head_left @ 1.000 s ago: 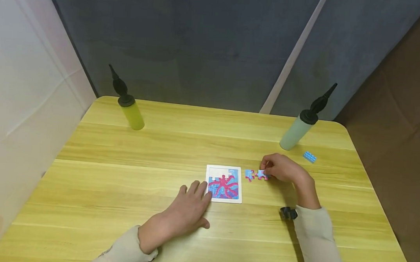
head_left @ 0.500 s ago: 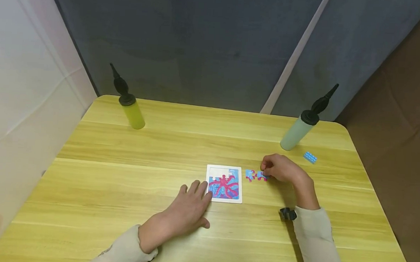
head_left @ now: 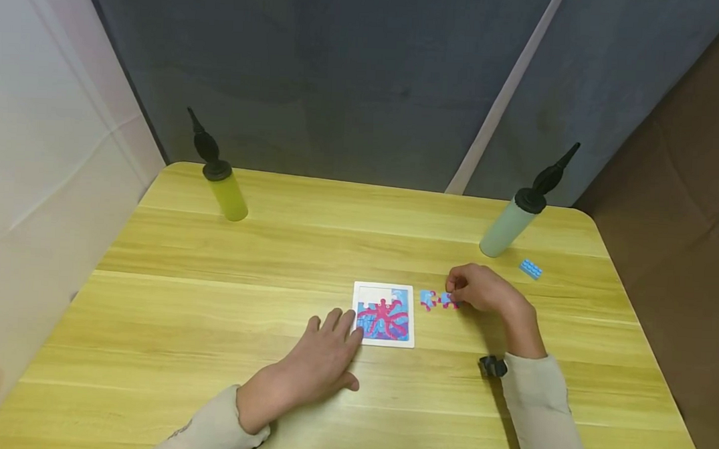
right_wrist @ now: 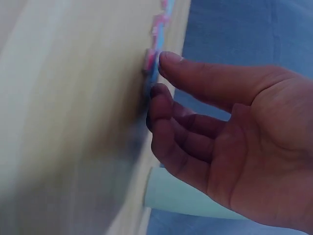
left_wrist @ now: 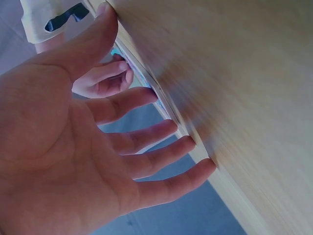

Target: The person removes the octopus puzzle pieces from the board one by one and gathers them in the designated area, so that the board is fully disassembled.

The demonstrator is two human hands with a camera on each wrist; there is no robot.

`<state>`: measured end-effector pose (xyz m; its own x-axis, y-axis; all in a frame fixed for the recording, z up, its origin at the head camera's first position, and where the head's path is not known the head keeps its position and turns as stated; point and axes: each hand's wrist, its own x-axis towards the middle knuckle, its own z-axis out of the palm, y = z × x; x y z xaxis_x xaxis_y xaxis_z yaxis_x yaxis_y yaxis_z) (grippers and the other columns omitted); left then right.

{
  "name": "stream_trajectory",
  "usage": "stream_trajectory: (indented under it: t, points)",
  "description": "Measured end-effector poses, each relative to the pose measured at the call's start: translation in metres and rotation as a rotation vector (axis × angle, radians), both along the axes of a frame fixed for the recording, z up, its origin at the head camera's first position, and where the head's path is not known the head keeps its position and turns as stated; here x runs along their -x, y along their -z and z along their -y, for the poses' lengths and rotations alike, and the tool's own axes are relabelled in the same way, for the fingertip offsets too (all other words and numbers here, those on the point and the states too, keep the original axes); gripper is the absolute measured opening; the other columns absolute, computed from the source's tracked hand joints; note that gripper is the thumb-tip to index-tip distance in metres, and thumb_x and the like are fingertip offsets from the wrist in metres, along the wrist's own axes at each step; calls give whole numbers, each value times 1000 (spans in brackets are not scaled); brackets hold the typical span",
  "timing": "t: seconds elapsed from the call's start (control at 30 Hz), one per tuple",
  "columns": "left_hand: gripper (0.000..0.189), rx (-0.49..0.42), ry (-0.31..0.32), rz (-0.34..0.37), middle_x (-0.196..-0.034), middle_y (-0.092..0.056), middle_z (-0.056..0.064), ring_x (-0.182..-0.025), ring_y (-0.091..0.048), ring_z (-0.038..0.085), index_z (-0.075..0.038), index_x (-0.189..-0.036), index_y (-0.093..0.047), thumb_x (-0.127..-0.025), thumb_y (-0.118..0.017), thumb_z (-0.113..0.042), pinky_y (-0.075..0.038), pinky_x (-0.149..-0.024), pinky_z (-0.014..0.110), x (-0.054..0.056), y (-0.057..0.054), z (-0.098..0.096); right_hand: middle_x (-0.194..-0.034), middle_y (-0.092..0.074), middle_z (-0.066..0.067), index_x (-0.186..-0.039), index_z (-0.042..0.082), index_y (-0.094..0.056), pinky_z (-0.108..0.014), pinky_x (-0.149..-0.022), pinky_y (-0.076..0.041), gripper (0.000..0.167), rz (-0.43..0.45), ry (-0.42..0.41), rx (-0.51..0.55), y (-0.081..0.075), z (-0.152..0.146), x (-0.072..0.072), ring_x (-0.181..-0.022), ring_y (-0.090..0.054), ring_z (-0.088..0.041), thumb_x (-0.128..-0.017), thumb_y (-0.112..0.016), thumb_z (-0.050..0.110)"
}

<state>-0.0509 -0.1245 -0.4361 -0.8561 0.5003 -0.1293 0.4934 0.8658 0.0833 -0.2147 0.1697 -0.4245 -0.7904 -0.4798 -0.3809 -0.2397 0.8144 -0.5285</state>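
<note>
Two puzzle pieces (head_left: 427, 298) form a sideways row, one tab (head_left: 427, 308) pointing nearward.

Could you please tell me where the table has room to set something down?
The table is bare between the yellow pump and left hand, and along the back from that pump to the green pump. It is crowded around the puzzle tray, loose pieces and right hand, with the blue brick close by.

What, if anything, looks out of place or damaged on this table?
The blue brick looks odd: it lies alone near the green pump, with no other brick in view. The puzzle has a gap, but two pieces sit beside it. I see nothing spilled or damaged.
</note>
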Motion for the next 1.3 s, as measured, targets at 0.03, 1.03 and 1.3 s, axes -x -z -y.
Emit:
stream_trajectory:
  t: [0.03, 1.03, 1.3]
  points:
    - [71, -2, 0, 1, -132, -52, 15, -119, -50, 33, -6, -122, -60, -80, -78, -60, -49, -92, 53, 0, 0, 0, -88, -63, -4, -93, 9, -66, -29, -72, -43, 4, -2, 3, -3, -1, 0, 0, -80, -53, -18, -96, -69, 9]
    - [72, -65, 10, 45, -136, -53, 18, -125, -51, 38, -3, -125, -60, -81, -80, -56, -49, -95, 59, 16, 3, -3, -109, -65, -1, -126, 17, -75, -31, -83, -48, 27, -173, -119, 91, 17, 56, -34, -91, -55, -14, -99, -68, 15]
    - [71, -84, -14, 57, -137, -52, 20, -125, -51, 39, -2, -123, -60, -80, -81, -54, -49, -96, 59, 14, 3, 0, -111, -63, -2, -120, 16, -77, -32, -83, -49, 23, -203, -131, 86, 16, 64, -33, -91, -55, -15, -100, -68, 15]
